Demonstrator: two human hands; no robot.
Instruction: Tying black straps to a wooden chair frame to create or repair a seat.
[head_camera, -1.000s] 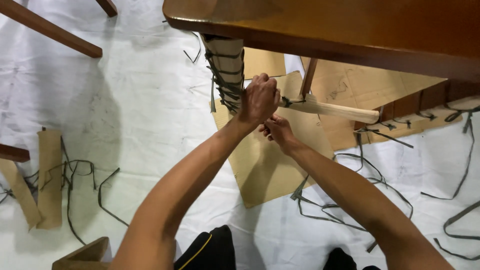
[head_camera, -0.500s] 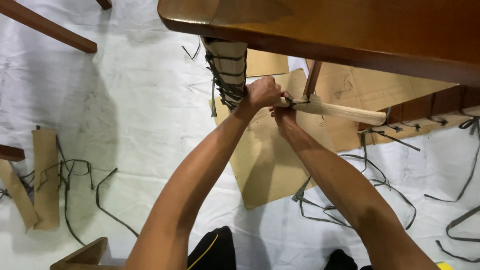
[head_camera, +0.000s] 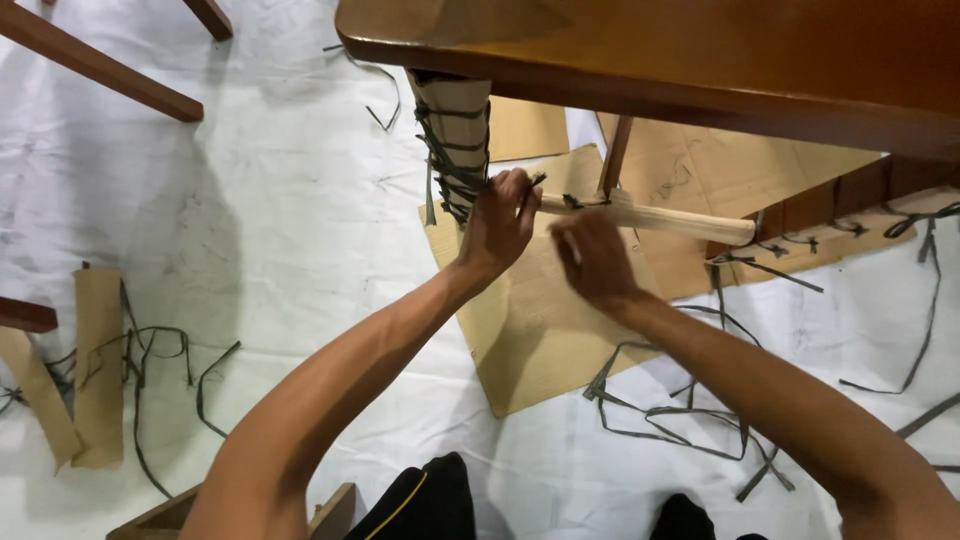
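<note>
A brown wooden table (head_camera: 700, 50) stands over me. Its near leg (head_camera: 452, 140) is wrapped in tan paper and laced with dark strap. A paper-wrapped crossbar (head_camera: 660, 216) runs right from that leg. My left hand (head_camera: 497, 222) grips the joint of leg and crossbar, fingers pinching a dark strap end (head_camera: 534, 181). My right hand (head_camera: 592, 258) hovers just below the crossbar, fingers loosely curled; it is blurred and I see nothing in it.
Flat cardboard sheets (head_camera: 540, 340) lie on the white floor cover under the table. Loose dark straps (head_camera: 680, 420) tangle at the right and at the left (head_camera: 150, 350). Tan paper strips (head_camera: 98, 360) lie at the left. Other wooden legs (head_camera: 100, 65) cross the top left.
My right hand has come off the crossbar and dropped slightly down and right. My left hand stays at the leg joint, still holding the strap.
</note>
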